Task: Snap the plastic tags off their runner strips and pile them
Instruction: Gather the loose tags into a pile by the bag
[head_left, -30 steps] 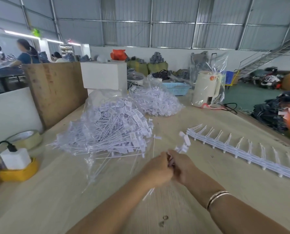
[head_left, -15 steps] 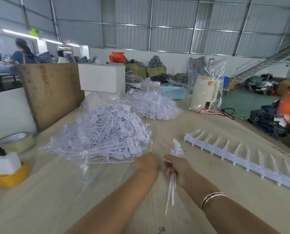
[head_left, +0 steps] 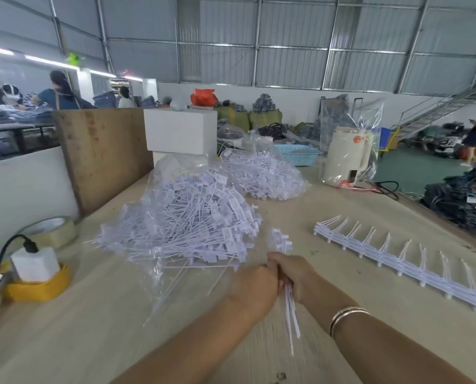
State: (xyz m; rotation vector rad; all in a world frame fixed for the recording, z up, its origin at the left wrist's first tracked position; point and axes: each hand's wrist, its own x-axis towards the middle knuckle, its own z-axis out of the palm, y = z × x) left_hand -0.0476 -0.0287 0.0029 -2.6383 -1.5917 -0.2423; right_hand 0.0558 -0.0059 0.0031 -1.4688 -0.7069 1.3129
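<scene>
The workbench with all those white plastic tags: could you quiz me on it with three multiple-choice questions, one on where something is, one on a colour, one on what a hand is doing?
1. Where does the runner strip lie?
A. right of the hands
B. inside the bag
C. on the white box

2. What colour is the tape roll under the white charger?
A. blue
B. yellow
C. red

3. What is the right hand doing?
A. resting flat
B. pointing away
C. gripping a bundle of tags

Answers: 1 A, it stretches across bare table on the right. 2 B, its rim is plainly yellow. 3 C, the fingers curl round the stems, heads above and tails below; the left hand meets it there.
</scene>
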